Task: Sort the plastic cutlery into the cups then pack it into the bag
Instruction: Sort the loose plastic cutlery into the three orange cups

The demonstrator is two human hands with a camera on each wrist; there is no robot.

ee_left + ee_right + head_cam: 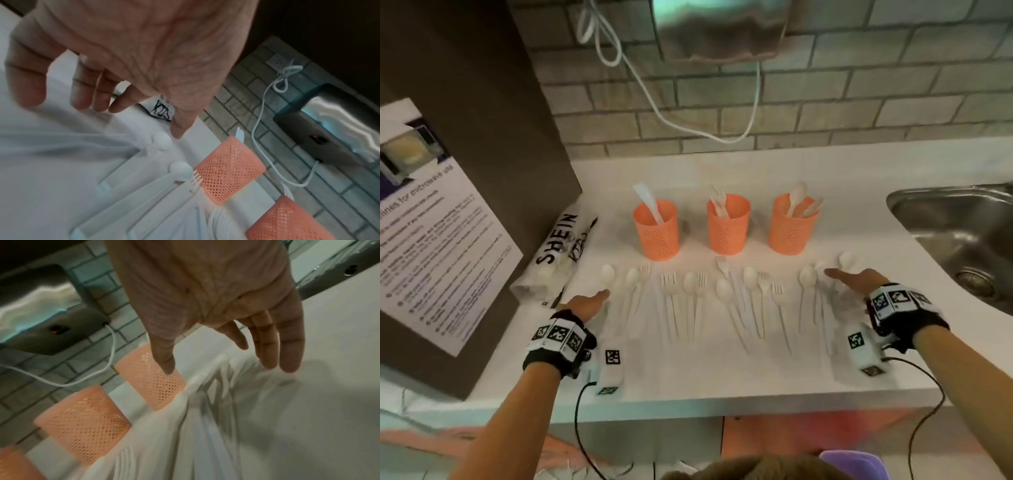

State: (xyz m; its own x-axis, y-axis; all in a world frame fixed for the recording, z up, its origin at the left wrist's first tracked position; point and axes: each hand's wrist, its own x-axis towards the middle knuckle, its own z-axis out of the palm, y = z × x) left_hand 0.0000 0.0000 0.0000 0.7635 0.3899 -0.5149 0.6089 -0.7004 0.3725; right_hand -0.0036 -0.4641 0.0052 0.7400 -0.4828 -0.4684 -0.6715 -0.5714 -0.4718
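Both hands (854, 279) flat over cutlery (690, 284)

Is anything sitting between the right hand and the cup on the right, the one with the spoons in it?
Nothing visible does. The right hand hovers over the loose spoons, and bare counter lies between them and the right cup.

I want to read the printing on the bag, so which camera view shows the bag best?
The head view: the bag lies whole at the counter's left, beside the left cup, with SHEIN readable. The left wrist view shows only a scrap of it behind the left hand. The right wrist view does not show it.
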